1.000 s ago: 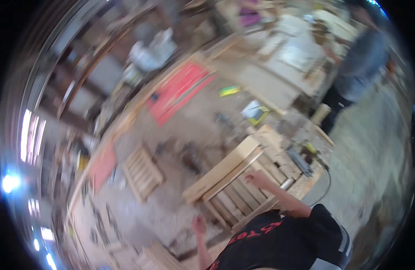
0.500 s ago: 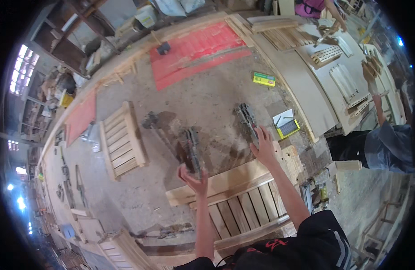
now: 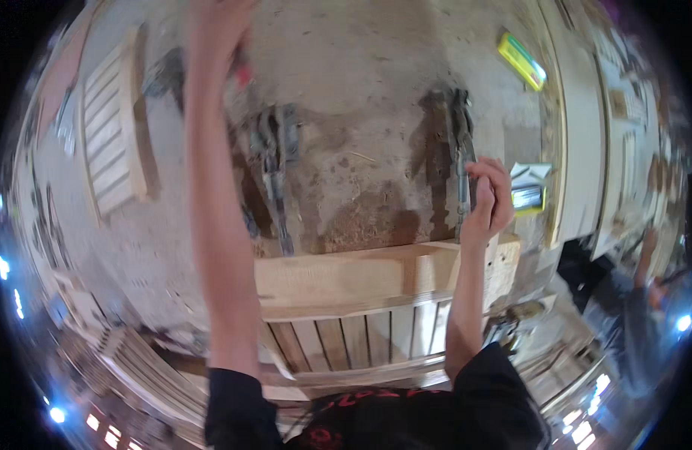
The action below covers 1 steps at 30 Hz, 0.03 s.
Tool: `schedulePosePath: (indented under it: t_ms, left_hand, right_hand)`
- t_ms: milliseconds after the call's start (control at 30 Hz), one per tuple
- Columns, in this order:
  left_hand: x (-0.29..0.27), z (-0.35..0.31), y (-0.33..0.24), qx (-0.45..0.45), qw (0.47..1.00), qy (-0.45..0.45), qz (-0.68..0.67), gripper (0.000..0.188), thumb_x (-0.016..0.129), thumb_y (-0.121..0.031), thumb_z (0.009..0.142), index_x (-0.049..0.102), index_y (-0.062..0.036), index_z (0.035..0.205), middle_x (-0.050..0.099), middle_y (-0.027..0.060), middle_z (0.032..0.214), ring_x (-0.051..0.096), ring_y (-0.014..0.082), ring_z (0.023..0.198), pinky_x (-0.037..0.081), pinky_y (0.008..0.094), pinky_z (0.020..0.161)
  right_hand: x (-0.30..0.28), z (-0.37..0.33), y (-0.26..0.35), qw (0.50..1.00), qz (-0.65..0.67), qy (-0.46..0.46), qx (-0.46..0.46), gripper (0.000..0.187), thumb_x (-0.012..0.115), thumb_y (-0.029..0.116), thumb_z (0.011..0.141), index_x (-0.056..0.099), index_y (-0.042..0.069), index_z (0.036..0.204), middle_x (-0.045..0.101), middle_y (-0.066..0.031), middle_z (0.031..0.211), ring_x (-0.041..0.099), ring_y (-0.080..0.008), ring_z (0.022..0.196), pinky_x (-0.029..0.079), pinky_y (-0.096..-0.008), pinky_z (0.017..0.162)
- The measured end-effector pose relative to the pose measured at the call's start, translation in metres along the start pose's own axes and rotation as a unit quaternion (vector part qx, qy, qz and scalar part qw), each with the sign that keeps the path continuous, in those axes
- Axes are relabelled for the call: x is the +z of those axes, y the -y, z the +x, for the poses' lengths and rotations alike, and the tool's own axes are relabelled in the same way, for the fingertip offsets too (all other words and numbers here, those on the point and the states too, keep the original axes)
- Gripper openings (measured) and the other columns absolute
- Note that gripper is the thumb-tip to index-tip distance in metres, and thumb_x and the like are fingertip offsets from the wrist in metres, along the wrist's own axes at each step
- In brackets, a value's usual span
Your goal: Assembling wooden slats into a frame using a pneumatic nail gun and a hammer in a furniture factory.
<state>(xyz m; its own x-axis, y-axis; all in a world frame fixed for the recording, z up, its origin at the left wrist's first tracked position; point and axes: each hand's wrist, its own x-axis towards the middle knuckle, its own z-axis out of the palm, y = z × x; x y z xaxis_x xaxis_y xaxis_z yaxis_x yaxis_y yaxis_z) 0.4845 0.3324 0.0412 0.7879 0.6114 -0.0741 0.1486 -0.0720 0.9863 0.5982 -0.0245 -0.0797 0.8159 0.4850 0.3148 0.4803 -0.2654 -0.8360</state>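
Note:
A slatted wooden panel [image 3: 338, 281] lies in front of me, its thick rail facing two dark metal clamps fixed to the worktable. My right hand [image 3: 492, 199] is closed, its curled fingertips at the right clamp [image 3: 461, 142]. The left clamp [image 3: 271, 157] lies with its bar toward the panel's rail, no hand on it. My left hand [image 3: 222, 26] reaches far forward past it to the top edge of the view. That hand is smeared by motion and partly cut off. Beside its wrist shows a small red part [image 3: 243, 75] of something I cannot make out.
A smaller slatted panel [image 3: 113, 127] lies at the left, near a dark tool [image 3: 164, 73]. To the right are a yellow-green box [image 3: 522, 61] and an open yellow box [image 3: 529, 199] of metal pieces. Another person [image 3: 631, 322] stands at the right edge.
My left hand has left the left clamp and swung far forward. My right hand's fingers have curled beside the right clamp. The view has tilted down toward the panel.

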Motion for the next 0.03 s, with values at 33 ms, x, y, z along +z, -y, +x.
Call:
schedulePosePath:
  t_ms: [33]
  left_hand:
    - [-0.009,-0.0104,-0.0083,-0.004,1.0,-0.027,0.004,0.021,0.058,-0.026,0.097,0.06,-0.0062,0.09,0.053,-0.0013,0.059,0.048,0.0087,0.046,0.039,0.0283,0.042]
  right_hand:
    - [0.0067,0.0016,-0.0061,0.999,0.01,-0.037,-0.035,0.023,0.047,0.012,0.092,0.064,-0.003,0.089,0.065,-0.0137,0.089,0.06,-0.0234,0.083,0.047,-0.0358,0.086]
